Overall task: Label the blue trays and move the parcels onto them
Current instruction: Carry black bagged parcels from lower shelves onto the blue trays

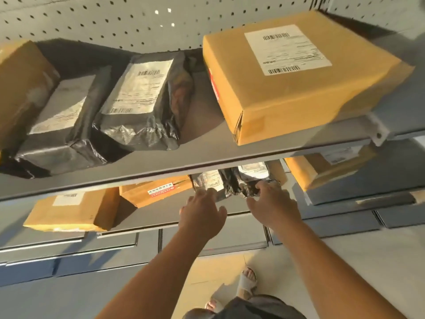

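Both hands are reached under the upper shelf [207,155] toward two black plastic-wrapped parcels on the lower shelf [161,215], at about 12 o'clock from the wrists. The left hand [202,215] is laid with spread fingers against the left black parcel [209,180]; its grip is seen loose and not closed around anything. The right hand [273,203] is set on the right black parcel [248,180], fingers curled over its front edge; whether a full grip is closed cannot be told. On the upper shelf, a large cardboard box [299,77] is seen at 1 o'clock and two more black parcels [142,100] at 10 o'clock. Blue trays [322,224] are lined up below the lower shelf.
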The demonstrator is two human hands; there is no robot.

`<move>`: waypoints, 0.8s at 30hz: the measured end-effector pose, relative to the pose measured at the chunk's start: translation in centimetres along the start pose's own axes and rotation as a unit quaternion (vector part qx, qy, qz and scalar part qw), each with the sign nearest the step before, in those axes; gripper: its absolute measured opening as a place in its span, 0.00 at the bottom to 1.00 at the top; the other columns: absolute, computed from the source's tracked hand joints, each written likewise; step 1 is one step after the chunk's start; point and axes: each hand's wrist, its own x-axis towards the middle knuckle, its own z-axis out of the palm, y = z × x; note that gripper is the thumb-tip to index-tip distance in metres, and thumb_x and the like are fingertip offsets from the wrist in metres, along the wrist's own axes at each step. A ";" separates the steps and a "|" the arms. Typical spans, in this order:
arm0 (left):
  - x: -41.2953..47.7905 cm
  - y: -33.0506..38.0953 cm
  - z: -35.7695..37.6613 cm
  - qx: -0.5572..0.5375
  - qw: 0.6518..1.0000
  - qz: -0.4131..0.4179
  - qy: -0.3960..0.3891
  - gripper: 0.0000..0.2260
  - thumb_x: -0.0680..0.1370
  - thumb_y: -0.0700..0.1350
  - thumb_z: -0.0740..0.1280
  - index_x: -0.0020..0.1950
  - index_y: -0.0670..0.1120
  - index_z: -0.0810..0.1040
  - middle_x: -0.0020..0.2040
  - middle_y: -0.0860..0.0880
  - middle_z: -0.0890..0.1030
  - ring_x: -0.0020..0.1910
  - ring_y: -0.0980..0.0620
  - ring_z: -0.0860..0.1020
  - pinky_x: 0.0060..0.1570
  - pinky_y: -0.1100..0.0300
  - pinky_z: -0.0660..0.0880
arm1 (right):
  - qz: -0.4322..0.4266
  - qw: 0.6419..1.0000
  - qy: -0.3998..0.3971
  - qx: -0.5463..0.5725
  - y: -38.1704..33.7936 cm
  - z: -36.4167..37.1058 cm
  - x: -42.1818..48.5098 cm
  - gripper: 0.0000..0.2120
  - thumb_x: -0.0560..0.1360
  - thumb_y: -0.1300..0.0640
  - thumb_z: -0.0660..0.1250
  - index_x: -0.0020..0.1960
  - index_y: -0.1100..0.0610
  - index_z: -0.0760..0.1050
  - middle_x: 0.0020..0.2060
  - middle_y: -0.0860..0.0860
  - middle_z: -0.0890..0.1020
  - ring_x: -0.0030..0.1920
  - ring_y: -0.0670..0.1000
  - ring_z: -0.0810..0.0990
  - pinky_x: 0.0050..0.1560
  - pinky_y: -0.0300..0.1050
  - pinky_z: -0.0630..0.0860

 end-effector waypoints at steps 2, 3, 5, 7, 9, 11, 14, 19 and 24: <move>1.6 0.3 0.6 0.007 1.000 -0.003 -0.003 0.22 0.79 0.55 0.65 0.71 0.51 0.70 0.71 0.47 0.73 0.67 0.44 0.74 0.62 0.45 0.74 | 0.005 1.000 -0.003 0.002 0.5 0.2 1.3 0.26 0.78 0.42 0.59 0.72 0.53 0.67 0.69 0.56 0.72 0.66 0.61 0.72 0.62 0.58 0.70; 2.3 0.5 1.0 0.010 1.000 -0.004 -0.006 0.22 0.79 0.55 0.65 0.72 0.50 0.70 0.70 0.46 0.73 0.67 0.44 0.74 0.62 0.45 0.73 | 0.007 1.000 -0.003 0.004 0.8 0.4 1.9 0.25 0.78 0.43 0.59 0.71 0.53 0.67 0.68 0.56 0.72 0.66 0.61 0.72 0.62 0.58 0.70; 3.5 0.9 1.6 0.014 1.000 -0.004 -0.010 0.22 0.79 0.54 0.64 0.72 0.50 0.70 0.69 0.46 0.73 0.67 0.43 0.73 0.62 0.45 0.72 | 0.008 1.000 0.002 0.009 1.1 0.8 3.0 0.25 0.77 0.44 0.60 0.71 0.54 0.68 0.68 0.56 0.73 0.65 0.61 0.73 0.61 0.58 0.70; 4.7 1.2 2.3 0.018 1.000 -0.003 -0.009 0.22 0.79 0.54 0.63 0.71 0.50 0.70 0.69 0.46 0.73 0.67 0.42 0.72 0.62 0.44 0.71 | 0.009 1.000 0.013 0.008 1.3 1.2 4.1 0.23 0.77 0.43 0.60 0.68 0.53 0.69 0.65 0.56 0.74 0.64 0.61 0.73 0.60 0.58 0.71; 6.0 1.3 3.2 0.034 0.999 -0.002 -0.004 0.22 0.79 0.56 0.62 0.71 0.50 0.70 0.69 0.46 0.72 0.68 0.41 0.71 0.63 0.43 0.71 | 0.013 1.000 0.021 0.010 1.4 1.7 5.3 0.22 0.77 0.43 0.61 0.67 0.53 0.69 0.64 0.56 0.74 0.64 0.61 0.73 0.60 0.58 0.71; 7.3 1.2 3.8 0.060 0.998 -0.007 0.002 0.23 0.80 0.58 0.61 0.72 0.50 0.68 0.71 0.45 0.70 0.70 0.41 0.69 0.64 0.42 0.69 | 0.008 1.000 0.027 0.014 1.3 2.0 6.4 0.23 0.78 0.44 0.61 0.69 0.53 0.68 0.67 0.56 0.73 0.65 0.62 0.72 0.61 0.58 0.70; 9.6 0.7 5.0 0.098 0.995 -0.015 0.008 0.27 0.80 0.61 0.58 0.75 0.49 0.63 0.74 0.44 0.67 0.72 0.40 0.65 0.65 0.41 0.67 | 0.001 0.998 0.055 0.020 1.2 3.3 8.3 0.23 0.78 0.45 0.60 0.71 0.51 0.67 0.69 0.56 0.71 0.67 0.62 0.71 0.63 0.59 0.68; 12.7 -0.6 7.5 0.118 0.993 -0.019 0.016 0.32 0.80 0.65 0.55 0.80 0.51 0.53 0.80 0.45 0.56 0.79 0.37 0.54 0.70 0.36 0.64 | -0.008 0.996 0.087 -0.015 1.1 6.1 11.8 0.26 0.79 0.43 0.58 0.74 0.52 0.64 0.72 0.59 0.68 0.70 0.64 0.67 0.65 0.61 0.68; 15.3 -1.4 9.4 0.120 0.991 -0.051 0.019 0.37 0.79 0.69 0.51 0.82 0.54 0.44 0.83 0.47 0.45 0.81 0.35 0.47 0.73 0.32 0.55 | -0.014 0.992 0.121 -0.039 1.0 8.1 14.7 0.30 0.76 0.38 0.60 0.73 0.51 0.64 0.74 0.59 0.65 0.72 0.66 0.63 0.69 0.65 0.63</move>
